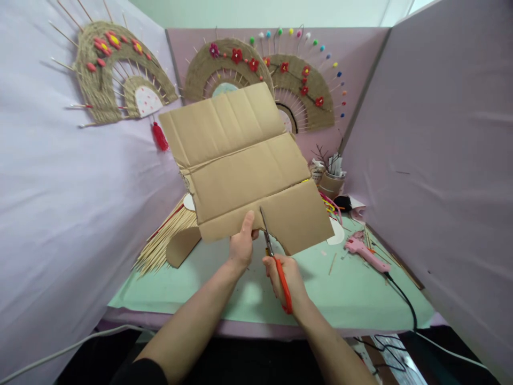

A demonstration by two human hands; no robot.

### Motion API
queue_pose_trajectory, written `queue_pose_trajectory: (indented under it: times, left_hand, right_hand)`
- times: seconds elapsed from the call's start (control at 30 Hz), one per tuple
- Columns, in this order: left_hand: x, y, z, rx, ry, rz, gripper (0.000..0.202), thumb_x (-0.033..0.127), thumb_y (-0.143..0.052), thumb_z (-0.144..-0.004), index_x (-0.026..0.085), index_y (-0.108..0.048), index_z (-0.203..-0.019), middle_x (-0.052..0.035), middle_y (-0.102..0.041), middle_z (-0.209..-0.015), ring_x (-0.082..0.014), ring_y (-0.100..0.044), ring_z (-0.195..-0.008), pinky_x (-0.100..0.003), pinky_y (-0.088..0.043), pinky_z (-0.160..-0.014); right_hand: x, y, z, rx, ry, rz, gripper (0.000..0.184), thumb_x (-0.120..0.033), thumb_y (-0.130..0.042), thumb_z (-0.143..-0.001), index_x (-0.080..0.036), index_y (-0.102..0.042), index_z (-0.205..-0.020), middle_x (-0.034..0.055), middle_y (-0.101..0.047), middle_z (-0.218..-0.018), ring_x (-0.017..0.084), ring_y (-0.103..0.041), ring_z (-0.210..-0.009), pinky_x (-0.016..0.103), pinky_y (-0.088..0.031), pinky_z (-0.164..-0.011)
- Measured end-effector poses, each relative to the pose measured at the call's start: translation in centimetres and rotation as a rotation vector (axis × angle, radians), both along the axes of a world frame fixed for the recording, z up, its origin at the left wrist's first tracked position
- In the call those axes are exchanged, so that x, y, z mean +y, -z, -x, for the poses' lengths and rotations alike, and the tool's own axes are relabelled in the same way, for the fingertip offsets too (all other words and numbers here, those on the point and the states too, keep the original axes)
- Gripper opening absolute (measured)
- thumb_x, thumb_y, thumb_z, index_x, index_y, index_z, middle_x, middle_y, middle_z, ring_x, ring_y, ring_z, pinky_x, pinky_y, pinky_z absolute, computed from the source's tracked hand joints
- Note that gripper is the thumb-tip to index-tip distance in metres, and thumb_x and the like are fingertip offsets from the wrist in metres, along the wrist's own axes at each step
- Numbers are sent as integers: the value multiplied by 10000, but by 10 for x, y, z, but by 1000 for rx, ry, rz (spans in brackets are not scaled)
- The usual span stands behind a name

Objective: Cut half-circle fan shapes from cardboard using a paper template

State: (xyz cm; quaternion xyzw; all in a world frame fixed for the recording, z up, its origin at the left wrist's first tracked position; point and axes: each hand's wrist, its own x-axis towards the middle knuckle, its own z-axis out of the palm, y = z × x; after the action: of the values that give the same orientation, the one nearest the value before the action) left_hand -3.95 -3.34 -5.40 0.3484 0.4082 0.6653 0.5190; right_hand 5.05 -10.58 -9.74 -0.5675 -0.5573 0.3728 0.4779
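Observation:
A large creased sheet of cardboard [244, 171] is held up tilted above the table. My left hand [242, 243] grips its lower edge, thumb on the front face and fingers behind. My right hand [286, 280] is closed around the orange handles of a pair of scissors [282, 283]. One blade lies over the front of the cardboard, just right of my left thumb; the other is mostly hidden. A curved cut-out shows in the sheet's lower edge beside the scissors.
Thin wooden sticks [160, 243] and a rounded cardboard piece [182, 247] lie on the left. A pink glue gun [366, 254] with a black cable rests on the right of the green table [240, 299]. Twine fans [228, 59] decorate the back wall. A pot [332, 184] stands at the back right.

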Motion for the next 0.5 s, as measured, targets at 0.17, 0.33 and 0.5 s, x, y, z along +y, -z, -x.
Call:
queue_pose_trajectory:
  times: [0.17,0.33,0.5]
  left_hand:
    - [-1,-1,-5,-44,32,42,374,461,-746,-656,211,-706,-931,-42,-711,-1025,-175,-658,-887,-245,-493,-649]
    - [-8,10,-5,2,27,58,439,484,-745,-655,224,-701,-1006,-63,-704,-1108,-231,-663,-989,-304,-535,-728]
    - [-11,16,-2,95,53,84,459,540,-715,-667,192,-711,-966,-77,-720,-1054,-241,-671,-960,-305,-535,-713]
  right_hand:
    - [2,4,1,83,-37,34,536,-681,-412,-830,-191,-478,-622,-48,-376,-469,91,-344,-423,221,-268,-404]
    - [5,7,4,151,-39,66,514,-665,-444,-829,-177,-515,-682,-33,-433,-509,99,-407,-433,221,-328,-420]
    - [7,6,11,224,-74,79,565,-710,-402,-830,-178,-503,-668,-24,-444,-511,103,-428,-417,230,-345,-418]
